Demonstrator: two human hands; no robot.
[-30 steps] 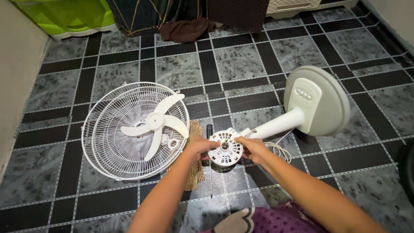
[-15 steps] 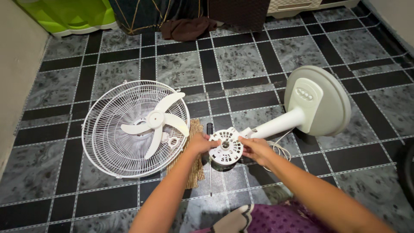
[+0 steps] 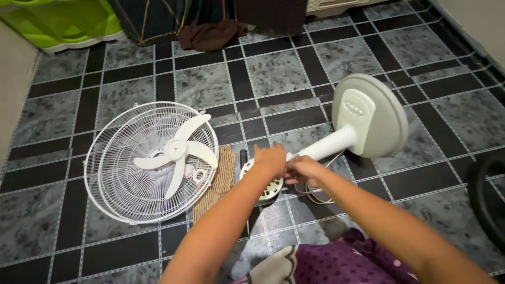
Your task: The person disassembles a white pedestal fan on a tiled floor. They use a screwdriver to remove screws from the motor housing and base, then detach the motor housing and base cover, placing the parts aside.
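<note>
A white fan motor head [image 3: 269,191] lies face up on the tiled floor, joined to a white pole [image 3: 336,142] and a round grey base [image 3: 386,113] tipped on its side. My left hand [image 3: 271,160] lies over the top of the motor head and covers most of it. My right hand [image 3: 302,169] grips the head's right side, its fingers meeting the left hand. To the left lie the white wire grilles [image 3: 118,173] with the three-blade propeller [image 3: 176,152] resting inside them.
A striped brown cloth [image 3: 215,181] and a black-handled screwdriver [image 3: 243,158] lie between grilles and motor. A white cord [image 3: 315,198] coils by the pole. A green plastic bin [image 3: 63,23] and dark fabrics [image 3: 208,34] stand at the back, with a black round object [image 3: 489,194] at right.
My left hand has slid from the motor head's left rim over its top, hiding its face. The right hand moved in closer. The view shifted slightly to the right.
</note>
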